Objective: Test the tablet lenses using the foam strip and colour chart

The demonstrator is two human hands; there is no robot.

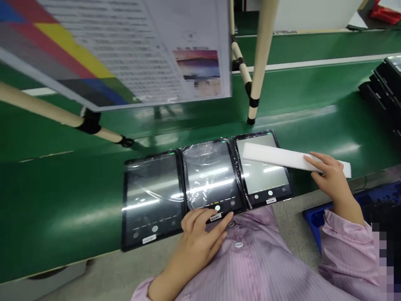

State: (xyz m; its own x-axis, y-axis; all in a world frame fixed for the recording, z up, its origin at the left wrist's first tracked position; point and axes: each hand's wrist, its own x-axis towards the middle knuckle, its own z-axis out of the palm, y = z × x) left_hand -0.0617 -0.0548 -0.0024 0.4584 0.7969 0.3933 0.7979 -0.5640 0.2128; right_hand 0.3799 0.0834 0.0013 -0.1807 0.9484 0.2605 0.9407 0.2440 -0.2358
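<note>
Three tablets lie in a row along the near edge of the green bench: a left tablet [150,184], a middle tablet [209,171] and a right tablet [263,180]. Their screens are lit with what looks like a camera view, and clear film wrinkles over the middle one. A long white foam strip [275,156] extends over the upper part of the right tablet. Its right end is in my right hand [333,179], thumb below and fingers on top. My left hand [200,236] rests at the lower edge of the middle tablet, fingers stretched out near its white label.
A printed sheet [150,54] hangs in front on a cream pipe frame [261,54] whose feet reach the green bench [56,209]. Dark devices are stacked [384,94] at the right. A blue crate [313,221] stands below the bench near my right sleeve.
</note>
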